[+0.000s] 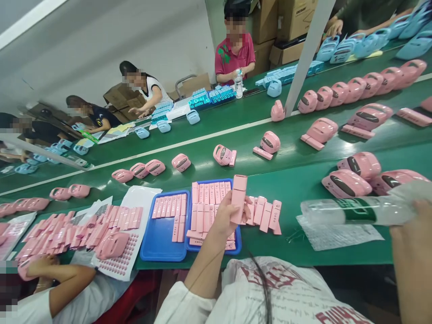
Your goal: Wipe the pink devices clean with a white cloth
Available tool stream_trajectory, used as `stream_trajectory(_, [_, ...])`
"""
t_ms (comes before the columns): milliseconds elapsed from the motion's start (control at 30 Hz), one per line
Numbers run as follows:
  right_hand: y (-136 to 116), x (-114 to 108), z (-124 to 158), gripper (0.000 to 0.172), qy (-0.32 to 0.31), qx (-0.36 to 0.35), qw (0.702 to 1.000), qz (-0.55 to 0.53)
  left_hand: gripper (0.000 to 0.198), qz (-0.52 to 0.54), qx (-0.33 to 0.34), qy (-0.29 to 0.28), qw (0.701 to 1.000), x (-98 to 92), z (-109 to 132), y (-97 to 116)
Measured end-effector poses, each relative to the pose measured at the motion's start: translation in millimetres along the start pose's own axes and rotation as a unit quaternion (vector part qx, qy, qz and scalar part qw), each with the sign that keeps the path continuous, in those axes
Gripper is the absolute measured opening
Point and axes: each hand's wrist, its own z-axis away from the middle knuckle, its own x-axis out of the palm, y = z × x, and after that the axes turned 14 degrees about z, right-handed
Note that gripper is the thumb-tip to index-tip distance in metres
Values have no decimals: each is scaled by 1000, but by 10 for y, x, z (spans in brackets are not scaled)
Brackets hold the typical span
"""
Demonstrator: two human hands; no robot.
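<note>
My left hand (224,219) is closed around a pink rectangular plastic piece (239,193), held upright above a blue tray (239,245) of similar pink pieces. Its fingers show on both sides of the piece. More loose pink pieces (266,215) lie just right of that tray. At the right edge, my right hand (416,220) is blurred and partly cut off. It appears closed on a whitish cloth (409,196), over the end of a lying clear plastic bottle (357,211) with a green label. A white sheet (337,234) lies beneath the bottle.
A second blue tray (162,245) holds several pink pieces. Rounded pink housings with handles (269,142) line the green belt (202,139). At left, a co-worker's arm (70,274) is near piled pink pieces (60,231). Across the belt, people handle blue parts. Pink housings (347,183) sit behind the bottle.
</note>
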Motion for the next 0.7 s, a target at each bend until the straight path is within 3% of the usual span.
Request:
stream_trajectory(100, [3,79,61,47,55,-135,986,76,30,44,-34,-14,998,109,-3,-106])
stream_trajectory(133, [-7,99,102,43,29,-208,969,128,32,52,-50,-16,997,140,-4,-140])
stream_trajectory(200, [-46,127,205,33,-93,-345,906,226,42,65,-77,-27,995,192,-1,-193])
stream_trajectory(267, [-117,140,295,30,-206,-427,838,270,51,80,-95,-39,991,238,7,-221])
stream_trajectory(333, [-237,147,336,33,-264,-441,805,296,53,98,-111,-38,988,281,17,-230])
stream_trajectory(367, [-317,151,342,32,-264,-424,807,315,53,107,-123,-34,986,302,21,-232])
stream_trajectory(500, [-721,187,491,26,-228,-298,883,282,52,130,-164,-18,978,384,22,-281])
stream_trajectory(567, [-896,216,755,31,-294,-277,896,184,57,140,-162,-15,977,414,10,-342])
stream_trajectory(633, [-994,238,1140,36,-378,-351,852,91,64,149,-160,-7,976,419,-11,-407])
stream_trajectory(700, [-999,234,1554,41,-472,-450,757,35,70,164,-166,16,972,387,-34,-448])
